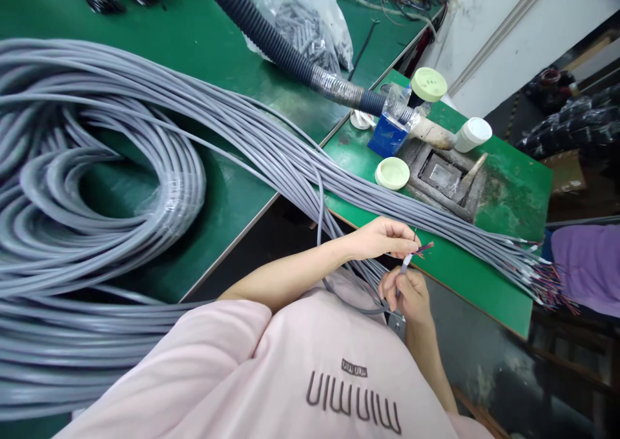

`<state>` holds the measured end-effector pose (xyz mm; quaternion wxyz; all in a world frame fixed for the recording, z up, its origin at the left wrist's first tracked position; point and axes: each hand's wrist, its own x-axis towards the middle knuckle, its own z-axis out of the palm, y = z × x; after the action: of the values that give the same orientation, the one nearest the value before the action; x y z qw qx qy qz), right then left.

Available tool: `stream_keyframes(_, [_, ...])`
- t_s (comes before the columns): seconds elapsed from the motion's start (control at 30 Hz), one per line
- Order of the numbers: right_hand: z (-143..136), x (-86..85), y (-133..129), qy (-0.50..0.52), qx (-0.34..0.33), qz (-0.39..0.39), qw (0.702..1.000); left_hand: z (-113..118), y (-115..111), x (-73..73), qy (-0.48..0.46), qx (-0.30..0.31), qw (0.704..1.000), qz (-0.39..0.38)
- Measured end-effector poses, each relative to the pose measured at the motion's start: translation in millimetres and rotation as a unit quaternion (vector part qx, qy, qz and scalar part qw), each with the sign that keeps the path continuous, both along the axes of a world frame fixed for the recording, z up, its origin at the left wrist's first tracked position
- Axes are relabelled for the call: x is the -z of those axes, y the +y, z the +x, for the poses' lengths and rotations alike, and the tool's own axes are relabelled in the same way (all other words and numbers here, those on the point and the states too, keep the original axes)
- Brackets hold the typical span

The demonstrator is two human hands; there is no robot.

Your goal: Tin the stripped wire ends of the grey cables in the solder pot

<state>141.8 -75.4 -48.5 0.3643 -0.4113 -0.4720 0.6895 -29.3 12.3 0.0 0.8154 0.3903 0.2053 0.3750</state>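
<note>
My right hand (405, 290) is closed round a grey cable (405, 266) just below its stripped end, in front of my chest. Thin coloured wires (425, 250) fan out from that end toward the right. My left hand (387, 237) pinches at the base of these wires, and a thin dark strand sticks up by its fingertips. Beyond my hands a long bundle of grey cables (368, 190) runs across the green tables, its stripped, coloured ends (547, 277) hanging together at the right.
Big grey cable coils (179, 193) fill the left table. Behind are a black hose (261, 29), a plastic bag (310, 22), a blue box (387, 134), a metal pot (440, 175), a pale lid (392, 173) and a white cup (473, 133). A person's purple sleeve (586, 268) shows at right.
</note>
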Motion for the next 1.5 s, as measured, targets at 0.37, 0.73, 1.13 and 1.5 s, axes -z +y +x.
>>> stream_keyframes(0.37, [-3, -16.0, 8, -0.084, 0.047, 0.048, 0.994, 16, -17, 12.7, 0.019, -0.167, 0.985, -0.046])
stream_keyframes(0.73, [-30, -38.4, 25, -0.194, 0.270, 0.188, 0.924, 23, -22, 13.7, -0.001, -0.132, 0.986, -0.100])
stream_keyframes(1.13, [-23, -46.1, 41, -0.298, 0.301, 0.304, 0.853, 27, -27, 9.0, -0.015, -0.242, 0.969, -0.053])
stream_keyframes(1.5, [-34, -68.8, 72, -0.293, 0.223, 0.360, 0.857, 9, -13, 12.9, 0.006, -0.232, 0.970, -0.072])
